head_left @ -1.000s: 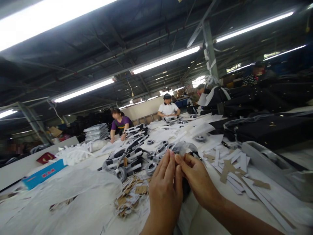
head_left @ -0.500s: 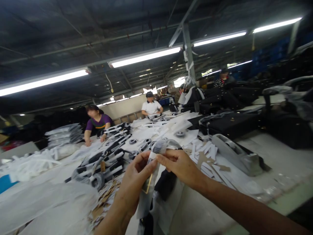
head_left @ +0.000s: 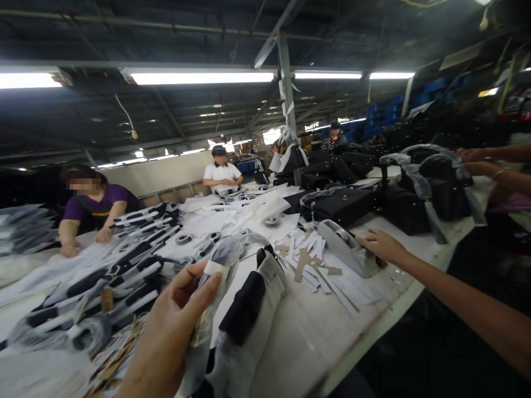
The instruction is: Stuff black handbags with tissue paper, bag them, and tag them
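My left hand [head_left: 176, 315] is closed on a bag strap [head_left: 226, 251] wrapped in clear plastic, pinching it between thumb and fingers at a white band. The strap curves over a black bag [head_left: 243, 309] partly covered in white wrapping, which lies just right of that hand. Out to the right, my right hand [head_left: 385, 246] reaches to the near end of a grey tape dispenser [head_left: 346, 249], fingers stretched and slightly apart. Whether the fingertips touch the dispenser or a bit of tape, I cannot make out.
White and brown paper strips [head_left: 309, 260] lie before the dispenser. Wrapped straps [head_left: 120, 276] are heaped at left, beside brown tags [head_left: 116, 354]. Black bags [head_left: 336, 204] stand behind. Co-workers work across the table; another person's arms [head_left: 485, 160] reach in at right.
My right hand has left the strap and moved right to the tape dispenser. My left hand still holds the strap. The view has turned to the right.
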Action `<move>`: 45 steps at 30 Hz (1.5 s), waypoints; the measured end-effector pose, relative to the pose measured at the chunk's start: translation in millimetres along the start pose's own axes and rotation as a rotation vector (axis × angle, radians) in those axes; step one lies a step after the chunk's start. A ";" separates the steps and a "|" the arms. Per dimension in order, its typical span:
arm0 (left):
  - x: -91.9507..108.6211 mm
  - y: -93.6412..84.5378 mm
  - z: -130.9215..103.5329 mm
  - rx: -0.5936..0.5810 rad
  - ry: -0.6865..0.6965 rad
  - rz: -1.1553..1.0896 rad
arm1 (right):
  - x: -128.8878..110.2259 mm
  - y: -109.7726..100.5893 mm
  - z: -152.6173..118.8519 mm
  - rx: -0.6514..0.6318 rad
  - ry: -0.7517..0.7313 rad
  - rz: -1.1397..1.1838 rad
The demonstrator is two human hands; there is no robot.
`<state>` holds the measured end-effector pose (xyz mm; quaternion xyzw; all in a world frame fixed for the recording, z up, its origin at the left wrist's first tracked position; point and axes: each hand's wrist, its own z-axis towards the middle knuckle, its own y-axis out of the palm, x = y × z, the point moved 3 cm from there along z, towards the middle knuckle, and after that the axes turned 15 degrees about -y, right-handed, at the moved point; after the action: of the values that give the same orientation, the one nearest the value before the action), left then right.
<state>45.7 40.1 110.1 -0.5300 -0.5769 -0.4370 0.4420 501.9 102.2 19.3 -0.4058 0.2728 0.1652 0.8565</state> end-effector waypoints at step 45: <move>-5.4 3.1 -1.0 0.134 0.568 0.372 | -284.5 61.9 -87.9 -0.482 -0.259 0.808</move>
<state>49.1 38.0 105.2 -0.4531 -0.3517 -0.4400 0.6909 214.7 53.8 107.0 -0.4303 0.2537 0.5922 0.6323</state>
